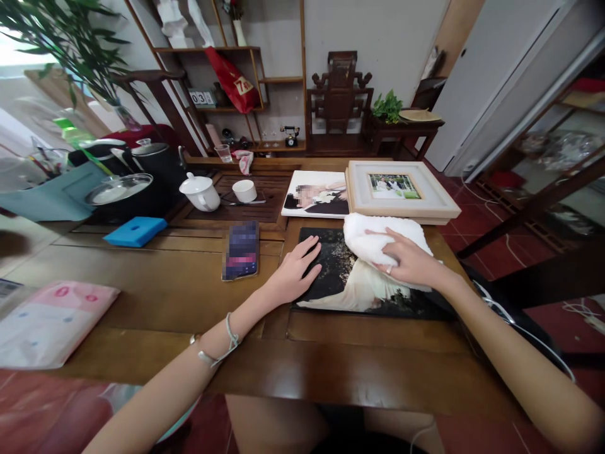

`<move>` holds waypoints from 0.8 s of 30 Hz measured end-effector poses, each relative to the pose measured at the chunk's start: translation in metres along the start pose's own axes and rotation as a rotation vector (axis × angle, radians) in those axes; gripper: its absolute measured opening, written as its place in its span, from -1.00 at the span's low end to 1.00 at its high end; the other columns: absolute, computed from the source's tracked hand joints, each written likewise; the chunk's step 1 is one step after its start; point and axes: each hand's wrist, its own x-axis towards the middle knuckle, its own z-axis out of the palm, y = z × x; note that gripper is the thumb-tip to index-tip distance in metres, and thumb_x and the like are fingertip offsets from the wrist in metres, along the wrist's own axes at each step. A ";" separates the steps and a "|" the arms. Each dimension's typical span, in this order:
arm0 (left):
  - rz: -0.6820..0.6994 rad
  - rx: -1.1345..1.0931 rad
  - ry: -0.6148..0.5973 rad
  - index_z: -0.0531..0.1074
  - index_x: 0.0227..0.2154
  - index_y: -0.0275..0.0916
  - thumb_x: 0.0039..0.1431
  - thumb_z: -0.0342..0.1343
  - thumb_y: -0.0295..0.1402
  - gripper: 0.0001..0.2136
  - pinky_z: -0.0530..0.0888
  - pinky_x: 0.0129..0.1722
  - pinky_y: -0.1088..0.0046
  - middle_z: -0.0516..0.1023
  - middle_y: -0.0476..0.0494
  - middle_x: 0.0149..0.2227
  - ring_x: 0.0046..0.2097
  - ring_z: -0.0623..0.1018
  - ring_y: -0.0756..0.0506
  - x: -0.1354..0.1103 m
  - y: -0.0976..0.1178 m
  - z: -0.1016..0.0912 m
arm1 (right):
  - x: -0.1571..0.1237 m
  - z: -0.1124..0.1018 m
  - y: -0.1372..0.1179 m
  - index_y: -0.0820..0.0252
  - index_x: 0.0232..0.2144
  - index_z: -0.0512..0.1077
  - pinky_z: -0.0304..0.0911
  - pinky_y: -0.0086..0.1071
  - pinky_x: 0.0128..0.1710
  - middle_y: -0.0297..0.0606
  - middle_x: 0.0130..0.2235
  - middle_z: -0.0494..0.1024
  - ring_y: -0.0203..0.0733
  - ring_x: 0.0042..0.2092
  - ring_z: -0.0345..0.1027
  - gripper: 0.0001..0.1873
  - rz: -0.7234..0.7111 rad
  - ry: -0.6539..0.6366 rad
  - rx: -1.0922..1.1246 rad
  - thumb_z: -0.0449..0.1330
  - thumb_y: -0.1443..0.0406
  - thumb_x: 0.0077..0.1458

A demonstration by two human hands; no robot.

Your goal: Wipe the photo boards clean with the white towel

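Observation:
A dark photo panel, printed with a pale flowing gown, lies flat near the table's front edge. My left hand rests on its left edge, fingers spread and nothing in them. On the panel's upper right, my right hand grips a bunched white towel, with the fingertips sunk into the cloth. The towel covers that part of the picture. Just behind lie a white-edged photo panel and a pale framed photo, side by side.
A phone lies left of my left hand. Farther left are a blue block and a pink-white packet. A white teapot and a white cup stand at the tea tray, beside a lidded pot.

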 end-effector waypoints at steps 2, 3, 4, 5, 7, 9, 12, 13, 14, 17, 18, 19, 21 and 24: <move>-0.005 0.001 -0.005 0.15 0.24 -0.24 0.33 -0.12 -0.29 -0.56 0.16 0.28 0.02 0.07 -0.29 0.35 0.37 0.06 -0.22 0.000 0.000 0.000 | -0.006 -0.004 -0.012 0.12 -0.63 0.31 -0.02 0.04 0.30 -0.19 0.22 0.34 0.18 0.29 0.07 -0.83 -0.024 -0.075 0.055 0.21 0.29 -0.08; -0.008 0.000 -0.009 0.15 0.24 -0.26 0.33 -0.11 -0.29 -0.55 0.16 0.28 0.01 0.06 -0.30 0.35 0.37 0.05 -0.22 0.000 0.000 0.000 | -0.009 -0.005 -0.019 0.12 -0.65 0.29 -0.02 0.04 0.30 -0.21 0.24 0.32 0.17 0.31 0.03 -0.82 -0.037 -0.122 0.082 0.22 0.31 -0.10; -0.009 -0.003 -0.012 0.15 0.24 -0.26 0.33 -0.11 -0.30 -0.55 0.17 0.28 0.01 0.06 -0.31 0.35 0.37 0.05 -0.23 0.000 -0.001 0.000 | -0.012 -0.006 -0.027 0.12 -0.66 0.28 -0.02 0.03 0.30 -0.24 0.25 0.30 0.17 0.33 -0.03 -0.81 -0.056 -0.173 0.108 0.22 0.32 -0.13; -0.008 -0.008 -0.013 0.14 0.24 -0.26 0.33 -0.11 -0.30 -0.55 0.17 0.27 0.01 0.06 -0.31 0.35 0.37 0.05 -0.23 0.000 -0.001 0.000 | -0.015 -0.006 -0.034 0.12 -0.67 0.27 -0.02 0.04 0.30 -0.28 0.26 0.29 0.16 0.35 -0.09 -0.80 -0.079 -0.221 0.133 0.23 0.33 -0.15; 0.001 -0.018 -0.013 0.15 0.24 -0.25 0.33 -0.11 -0.32 -0.56 0.18 0.27 0.00 0.06 -0.31 0.35 0.36 0.06 -0.23 0.000 -0.002 0.000 | -0.019 -0.006 -0.046 0.13 -0.67 0.27 -0.01 0.04 0.29 -0.35 0.27 0.27 0.15 0.37 -0.19 -0.80 -0.120 -0.290 0.174 0.23 0.36 -0.17; 0.005 -0.022 -0.015 0.15 0.24 -0.26 0.33 -0.12 -0.33 -0.56 0.19 0.26 0.00 0.05 -0.32 0.35 0.36 0.06 -0.23 0.000 -0.002 0.001 | -0.020 -0.005 -0.049 0.12 -0.66 0.27 0.04 0.04 0.27 -0.37 0.26 0.28 0.15 0.37 -0.21 -0.80 -0.123 -0.310 0.203 0.24 0.36 -0.15; -0.002 -0.017 -0.015 0.16 0.24 -0.27 0.33 -0.13 -0.30 -0.56 0.19 0.26 0.00 0.06 -0.32 0.35 0.36 0.06 -0.23 0.000 -0.002 0.000 | -0.018 0.000 -0.037 0.11 -0.62 0.30 0.17 0.00 0.19 -0.24 0.19 0.39 0.16 0.34 -0.08 -0.77 -0.060 -0.232 0.204 0.25 0.25 -0.03; -0.003 -0.014 -0.012 0.15 0.24 -0.26 0.33 -0.13 -0.30 -0.56 0.19 0.27 0.00 0.06 -0.31 0.35 0.36 0.06 -0.23 0.000 -0.002 0.000 | -0.016 0.002 -0.030 0.10 -0.60 0.32 0.20 -0.01 0.17 -0.18 0.14 0.45 0.17 0.33 -0.05 -0.76 -0.029 -0.187 0.187 0.24 0.20 0.00; -0.002 -0.012 -0.008 0.15 0.24 -0.25 0.33 -0.12 -0.29 -0.56 0.19 0.27 0.00 0.06 -0.30 0.35 0.37 0.06 -0.23 0.000 -0.001 0.000 | -0.014 0.005 -0.022 0.11 -0.58 0.35 0.22 -0.01 0.15 -0.12 0.07 0.51 0.18 0.32 -0.01 -0.77 0.005 -0.138 0.157 0.22 0.17 0.03; -0.003 -0.008 -0.005 0.15 0.24 -0.26 0.33 -0.12 -0.29 -0.55 0.17 0.28 0.02 0.06 -0.29 0.35 0.37 0.05 -0.22 0.000 -0.001 0.000 | -0.010 0.011 0.001 0.13 -0.51 0.42 0.25 0.06 0.11 -0.06 -0.11 0.59 0.24 0.29 0.06 -0.78 0.131 0.010 0.028 0.16 0.16 0.09; -0.005 -0.008 -0.006 0.15 0.24 -0.27 0.33 -0.12 -0.29 -0.55 0.17 0.28 0.04 0.06 -0.29 0.35 0.37 0.05 -0.22 0.000 -0.001 0.000 | -0.009 0.013 0.005 0.14 -0.49 0.44 0.24 0.09 0.11 -0.05 -0.13 0.59 0.25 0.28 0.09 -0.79 0.162 0.057 -0.013 0.14 0.17 0.09; -0.008 -0.007 -0.008 0.16 0.24 -0.28 0.33 -0.11 -0.29 -0.55 0.16 0.29 0.05 0.06 -0.30 0.35 0.37 0.05 -0.22 0.000 0.000 0.000 | -0.009 0.014 0.007 0.15 -0.48 0.45 0.20 0.12 0.13 -0.04 -0.10 0.58 0.25 0.26 0.12 -0.80 0.170 0.094 -0.046 0.13 0.19 0.09; -0.013 -0.005 -0.013 0.16 0.24 -0.27 0.33 -0.11 -0.28 -0.55 0.15 0.29 0.05 0.05 -0.29 0.35 0.37 0.04 -0.22 0.000 -0.001 0.000 | -0.009 0.015 0.003 0.17 -0.48 0.45 0.09 0.15 0.20 0.01 0.03 0.52 0.22 0.24 0.17 -0.85 0.123 0.134 -0.080 0.15 0.25 0.05; -0.018 -0.002 -0.019 0.15 0.25 -0.29 0.34 -0.11 -0.28 -0.54 0.15 0.29 0.03 0.04 -0.30 0.35 0.37 0.04 -0.22 0.000 -0.001 0.001 | -0.013 0.015 -0.016 0.16 -0.58 0.42 -0.06 0.12 0.28 0.01 0.17 0.39 0.13 0.23 0.20 -0.93 -0.062 0.083 -0.032 0.20 0.35 -0.09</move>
